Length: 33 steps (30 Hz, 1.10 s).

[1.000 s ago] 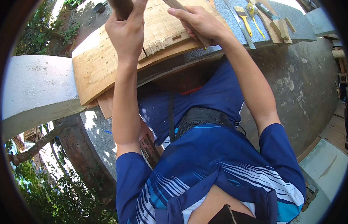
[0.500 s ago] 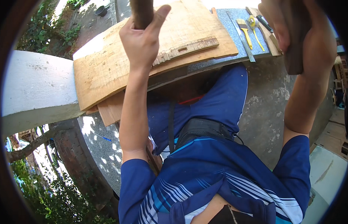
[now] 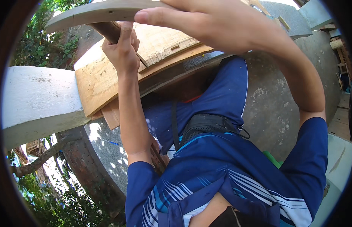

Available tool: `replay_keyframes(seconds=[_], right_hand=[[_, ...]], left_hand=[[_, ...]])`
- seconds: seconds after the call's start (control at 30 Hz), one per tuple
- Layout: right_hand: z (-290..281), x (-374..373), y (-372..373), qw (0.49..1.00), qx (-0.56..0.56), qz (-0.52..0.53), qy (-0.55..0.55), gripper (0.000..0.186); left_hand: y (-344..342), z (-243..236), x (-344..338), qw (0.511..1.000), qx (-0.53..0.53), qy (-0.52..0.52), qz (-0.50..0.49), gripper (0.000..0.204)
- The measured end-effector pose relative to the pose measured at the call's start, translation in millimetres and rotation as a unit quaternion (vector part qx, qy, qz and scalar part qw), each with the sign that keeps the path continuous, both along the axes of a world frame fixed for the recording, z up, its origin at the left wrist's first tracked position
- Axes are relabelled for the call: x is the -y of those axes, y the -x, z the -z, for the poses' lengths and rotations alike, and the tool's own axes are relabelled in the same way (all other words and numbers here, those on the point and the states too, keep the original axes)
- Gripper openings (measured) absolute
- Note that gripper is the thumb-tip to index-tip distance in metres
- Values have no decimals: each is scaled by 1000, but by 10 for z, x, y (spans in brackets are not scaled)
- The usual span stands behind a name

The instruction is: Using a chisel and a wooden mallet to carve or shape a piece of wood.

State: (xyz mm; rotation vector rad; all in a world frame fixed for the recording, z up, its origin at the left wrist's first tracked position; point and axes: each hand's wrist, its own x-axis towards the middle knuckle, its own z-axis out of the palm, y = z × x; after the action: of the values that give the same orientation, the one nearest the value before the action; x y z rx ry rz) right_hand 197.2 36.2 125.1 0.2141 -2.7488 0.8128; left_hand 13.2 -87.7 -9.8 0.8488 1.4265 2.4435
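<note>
My left hand is wrapped round the dark wooden handle of a chisel, thumb pointing up along it. The chisel's thin blade slants down past that hand, its tip near the front edge of a carved wooden strip. This strip, marked with lines and a small slot, lies on a large pale board. My right hand grips a long greyish wooden bar, thumb along its side. The bar lies across the top end of the chisel's handle. Part of the strip is hidden behind my right hand.
A white masonry ledge meets the board's left end. Grey speckled stone extends at the far right, its tools mostly hidden behind my right arm. A thin blue item lies at lower left. My blue-trousered legs are under the board.
My right hand has swung the wooden bar from the upper right across to the left, onto the chisel's handle. My left hand has shifted left and lower, tilting the chisel so its blade shows.
</note>
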Motion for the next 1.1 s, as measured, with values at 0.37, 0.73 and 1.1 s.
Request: replay_keyframes(seconds=[0.37, 0.73, 1.1], right_hand=[[-356, 288, 284, 949, 245, 169, 106, 67], [256, -69, 126, 983, 54, 89, 150, 64], [544, -51, 96, 943, 59, 87, 316, 61]], left_hand=[[27, 17, 133, 1000, 10, -21, 6, 23], [68, 38, 133, 997, 21, -63, 31, 25], [226, 351, 370, 990, 85, -102, 43, 34]])
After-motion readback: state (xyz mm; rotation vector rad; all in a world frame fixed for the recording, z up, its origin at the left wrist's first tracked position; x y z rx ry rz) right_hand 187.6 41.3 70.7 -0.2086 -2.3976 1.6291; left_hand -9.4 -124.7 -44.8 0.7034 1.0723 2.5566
